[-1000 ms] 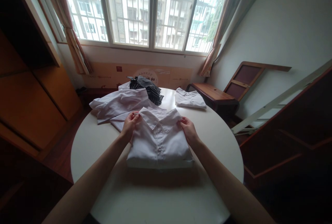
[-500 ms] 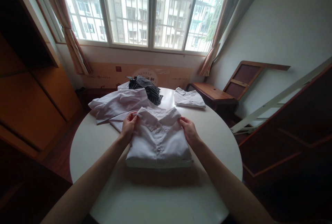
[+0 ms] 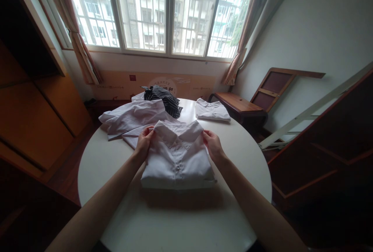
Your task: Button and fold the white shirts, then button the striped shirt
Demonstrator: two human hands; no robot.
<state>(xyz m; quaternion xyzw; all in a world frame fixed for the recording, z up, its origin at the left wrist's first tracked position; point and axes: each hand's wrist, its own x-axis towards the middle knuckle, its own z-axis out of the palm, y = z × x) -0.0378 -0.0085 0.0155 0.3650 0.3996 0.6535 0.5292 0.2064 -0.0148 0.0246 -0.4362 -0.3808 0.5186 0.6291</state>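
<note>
The folded shirt (image 3: 177, 158) is plain white, on a white surface (image 3: 186, 221). The loose shirt (image 3: 134, 118) and the smaller folded shirt (image 3: 211, 111) are white too. The crumpled garment (image 3: 164, 98) is black with thin white stripes. The curtains (image 3: 78, 46) are tan and the bench (image 3: 239, 106) is reddish brown.

A room in a home, shown by the wide barred window (image 3: 169, 13) with tied-back brown curtains (image 3: 78, 46), wooden wardrobe (image 3: 35, 104), and shirts laid on a round white table (image 3: 186, 221)
</note>
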